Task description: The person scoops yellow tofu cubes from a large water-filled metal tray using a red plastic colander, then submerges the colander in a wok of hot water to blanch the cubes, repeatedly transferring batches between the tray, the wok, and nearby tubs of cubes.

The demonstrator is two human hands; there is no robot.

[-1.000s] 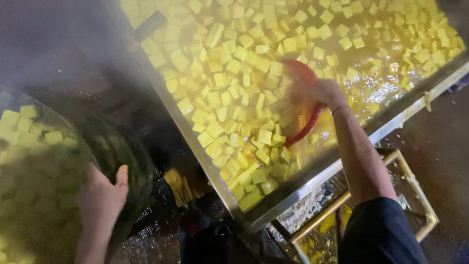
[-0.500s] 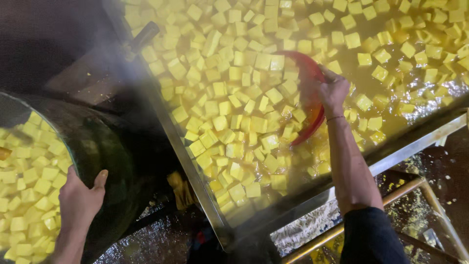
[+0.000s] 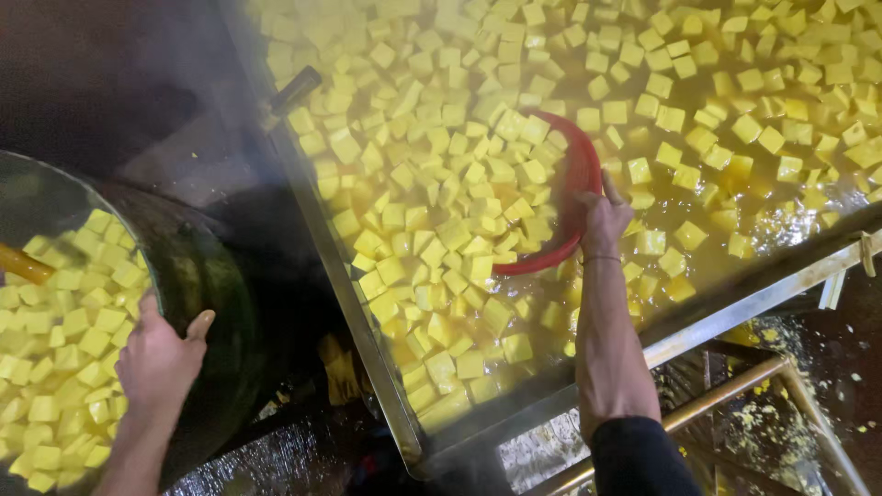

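Both hands busy | right (image 3: 602, 220) grips red scoop (image 3: 574, 197) (mid-tray) | left (image 3: 161, 358) on basin rim (image 3: 216, 303)

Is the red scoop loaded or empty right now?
Loaded: the red scoop, held by the right hand, is dipped in the tray with yellow cubes piled inside.

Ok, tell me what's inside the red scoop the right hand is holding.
The red scoop, gripped by the right hand, sits tilted in the metal tray and holds yellow cubes in yellow liquid. Its bottom is covered by the cubes, so anything beneath them cannot be seen.
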